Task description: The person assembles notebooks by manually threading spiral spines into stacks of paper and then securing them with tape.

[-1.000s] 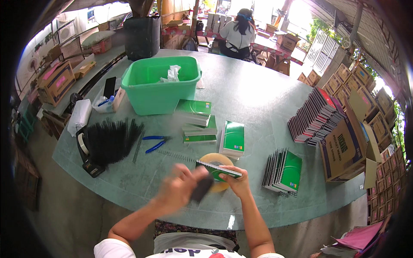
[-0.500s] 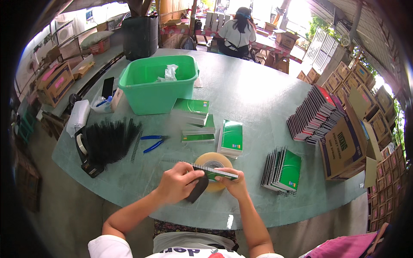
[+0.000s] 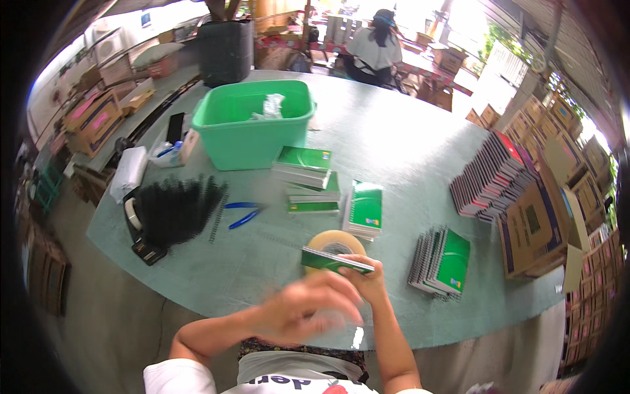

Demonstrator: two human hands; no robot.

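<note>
My right hand [image 3: 367, 279] pinches a small green spiral notebook [image 3: 336, 261] by its right end, its wire-bound edge along the top. Nearer me, my left hand [image 3: 312, 307] is blurred by motion. Its fingers look stretched and apart from the thumb, with nothing seen between them. Beneath the notebook lies a wide roll of clear tape [image 3: 320, 241], partly covered. Just beyond it stands a short stack of green notebooks [image 3: 364, 207], with more green notebooks [image 3: 303, 157] piled to its left. Blue-handled pliers [image 3: 243, 215] rest on the table.
A green tub [image 3: 252, 141] stands at the back left. Black spiral wires [image 3: 180, 213] are heaped beside a tape dispenser [image 3: 144, 246]. On the right are bound green notebooks [image 3: 449, 259], red-covered stacks [image 3: 489, 174] and an open carton [image 3: 535, 230]. A person [image 3: 374, 49] sits beyond the table.
My left hand has let go of the notebook's left end and moved toward me. The dark flat piece below it no longer shows. The whole view has shifted slightly.
</note>
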